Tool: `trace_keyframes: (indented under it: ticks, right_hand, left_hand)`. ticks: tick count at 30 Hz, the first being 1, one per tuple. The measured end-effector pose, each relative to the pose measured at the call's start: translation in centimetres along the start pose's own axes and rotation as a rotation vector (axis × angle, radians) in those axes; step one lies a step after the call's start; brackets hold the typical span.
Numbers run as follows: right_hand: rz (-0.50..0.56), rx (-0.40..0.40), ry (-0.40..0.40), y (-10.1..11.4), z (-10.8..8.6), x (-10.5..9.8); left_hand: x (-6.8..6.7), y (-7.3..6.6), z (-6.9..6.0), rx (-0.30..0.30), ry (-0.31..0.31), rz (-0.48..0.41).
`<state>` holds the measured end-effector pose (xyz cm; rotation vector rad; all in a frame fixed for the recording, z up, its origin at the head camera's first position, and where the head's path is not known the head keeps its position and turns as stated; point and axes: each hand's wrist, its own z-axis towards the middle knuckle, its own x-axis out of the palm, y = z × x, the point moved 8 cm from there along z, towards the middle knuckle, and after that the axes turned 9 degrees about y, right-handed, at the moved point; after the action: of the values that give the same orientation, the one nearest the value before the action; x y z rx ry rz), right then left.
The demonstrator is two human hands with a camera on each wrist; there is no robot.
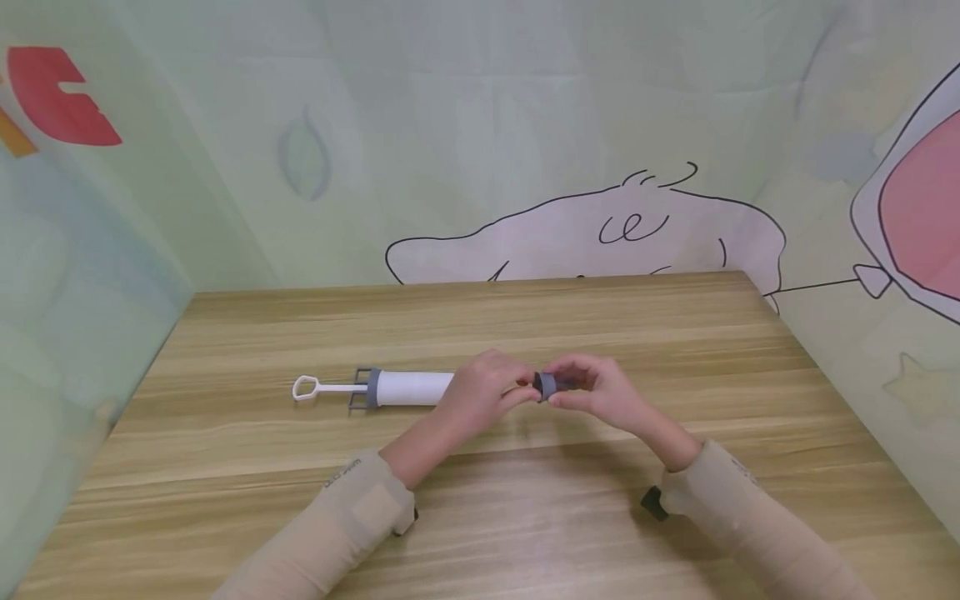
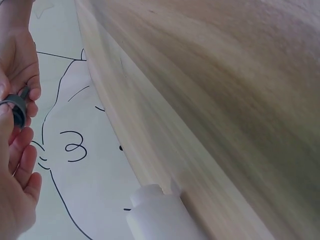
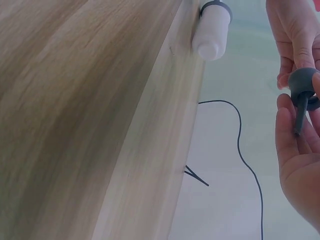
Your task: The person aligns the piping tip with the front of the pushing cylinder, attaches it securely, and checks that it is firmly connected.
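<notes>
Both hands meet at a small dark grey cap [image 1: 547, 385] with a thin nozzle, seen from its nozzle side in the right wrist view [image 3: 302, 82]. My right hand [image 1: 606, 392] pinches the cap between thumb and fingers from the right. From the left, my left hand [image 1: 483, 390] has its thumb and fingertips at the cap's open rim [image 2: 19, 107]. A white cylinder [image 1: 412, 388] with a grey collar lies on the table left of my left hand, partly hidden behind it. Its white rod and loop handle [image 1: 305, 387] point left.
The wood-grain table [image 1: 480, 533] extends around the hands. Behind it hangs a pale printed curtain [image 1: 465, 125] with line drawings. Grey brackets [image 1: 360, 407] stick out from the cylinder's collar.
</notes>
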<state>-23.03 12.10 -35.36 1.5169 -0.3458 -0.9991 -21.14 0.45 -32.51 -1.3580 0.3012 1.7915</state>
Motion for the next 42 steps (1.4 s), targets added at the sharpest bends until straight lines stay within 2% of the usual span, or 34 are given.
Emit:
trace_keyframes:
  ticks: [5,12,23,31,42]
  right_hand:
    - [0.019,-0.018,-0.005,0.1,0.0,-0.1]
    - [0.013,-0.065,-0.034,0.3,0.0,-0.4]
    - [0.020,-0.034,-0.049,0.3,0.0,-0.4]
    - [0.013,-0.012,-0.054,0.2,0.1,-0.3]
    - [0.071,-0.049,-0.040,0.2,-0.1,-0.3]
  left_hand:
    - [0.0,-0.3,-0.1,0.053,-0.009,0.017]
    - [0.1,-0.7,-0.3,0.081,0.009,0.028]
    - [0.2,-1.5,-0.4,0.167,-0.001,0.034]
    - [0.5,-1.4,-0.4,0.155,0.034,0.042]
    - [0.3,-0.9,-0.8,0.146,0.022,0.041]
